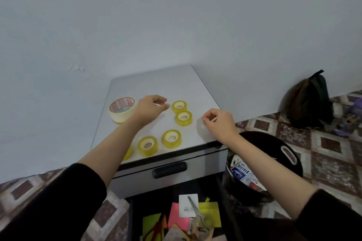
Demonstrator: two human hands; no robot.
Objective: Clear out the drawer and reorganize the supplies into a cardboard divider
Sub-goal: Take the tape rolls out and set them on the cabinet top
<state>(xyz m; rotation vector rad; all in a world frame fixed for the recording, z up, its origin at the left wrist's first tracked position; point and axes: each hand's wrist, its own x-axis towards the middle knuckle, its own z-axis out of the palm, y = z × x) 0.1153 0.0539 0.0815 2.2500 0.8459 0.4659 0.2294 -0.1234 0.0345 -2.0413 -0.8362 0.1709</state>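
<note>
Head view: tape rolls [183, 118] sit on the bench [156, 84] mid-frame. My left grip [150, 107] hangs released; the right grip [219, 123] I cannot tell. The drawer [129, 213] at the bottom holds paper [178, 217] and scissors [197, 211]; no divider shows.

The cabinet top [156, 84] bears perhaps six tape rolls [171, 138].

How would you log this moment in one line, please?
left hand empty over cabinet top | right hand at clear object, grip unclear | small tape rolls on top | lower drawer open
</note>
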